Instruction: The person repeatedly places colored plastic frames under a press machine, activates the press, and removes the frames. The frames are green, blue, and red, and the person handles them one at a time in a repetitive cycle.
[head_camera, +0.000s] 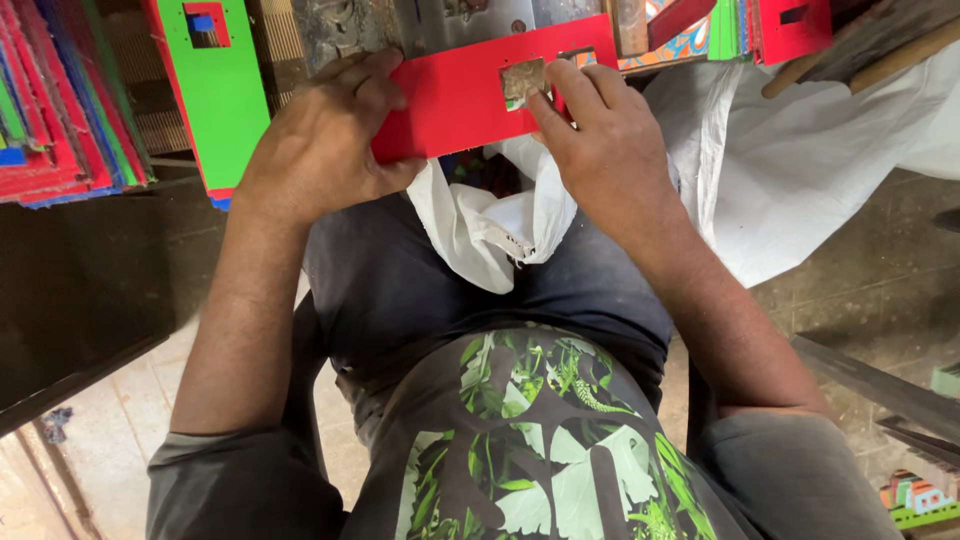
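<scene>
At twelve o'clock in the head view, a flat red rectangular card panel with a small square window cut in it is held level between both hands. The left hand is closed over the panel's end at nine o'clock, fingers curled across its top edge. The right hand is pressed against the panel at three o'clock of the window, its fingers laid flat on the red face beside the cut-out. Through the window a dull metal surface is seen. Directly below the panel, at six o'clock, a crumpled white plastic bag is rested on the dark trousers of the lap. At ten o'clock, a green card panel with a red-edged window is stood upright, and at nine o'clock a stack of red, blue and green card sheets is leaned.
</scene>
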